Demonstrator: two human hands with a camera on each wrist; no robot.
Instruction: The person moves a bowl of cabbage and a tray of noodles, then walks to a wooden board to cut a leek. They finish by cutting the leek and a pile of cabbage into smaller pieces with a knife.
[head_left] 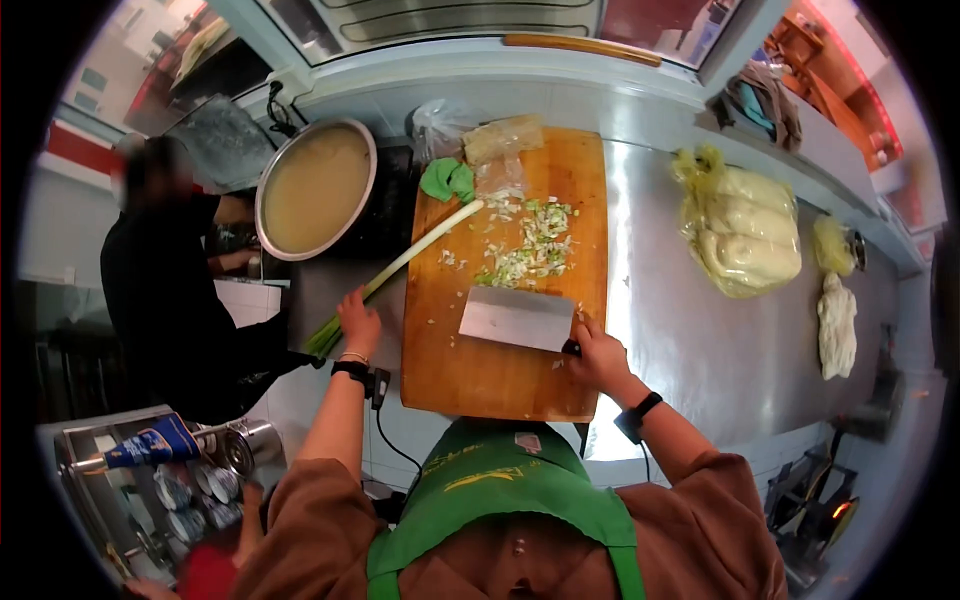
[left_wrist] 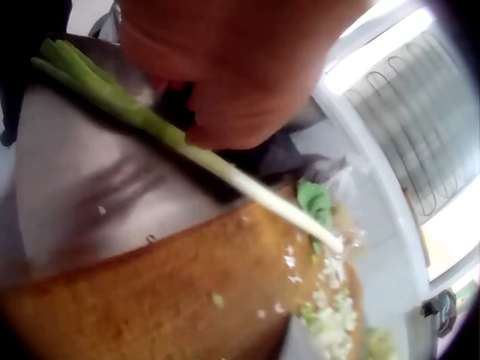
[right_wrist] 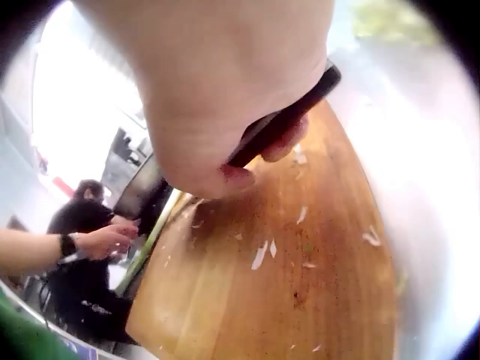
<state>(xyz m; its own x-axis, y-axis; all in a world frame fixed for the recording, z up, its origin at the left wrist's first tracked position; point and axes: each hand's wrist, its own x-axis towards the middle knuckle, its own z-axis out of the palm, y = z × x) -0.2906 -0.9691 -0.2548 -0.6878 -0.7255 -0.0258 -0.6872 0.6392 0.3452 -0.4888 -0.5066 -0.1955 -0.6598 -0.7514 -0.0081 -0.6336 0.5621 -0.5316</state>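
Observation:
My left hand (head_left: 359,324) grips a long green onion (head_left: 424,246) near its green end, left of the wooden cutting board (head_left: 500,391). The white end lies over the board's left edge, close to a green leafy piece (head_left: 447,180). In the left wrist view, thumb and fingers pinch the green onion (left_wrist: 225,171) from above. My right hand (head_left: 602,358) holds a cleaver by its dark handle (right_wrist: 289,114) at the board's right edge. The broad cleaver blade (head_left: 516,318) lies flat over the board, just below a pile of chopped green onion (head_left: 530,245).
A large metal pot (head_left: 316,190) of cloudy liquid stands at the back left, beside a person in black (head_left: 180,280). Dough in a yellow bag (head_left: 745,235) and a bare dough piece (head_left: 836,326) rest on the steel counter (head_left: 690,370). Plastic packaging (head_left: 503,138) lies at the board's far end.

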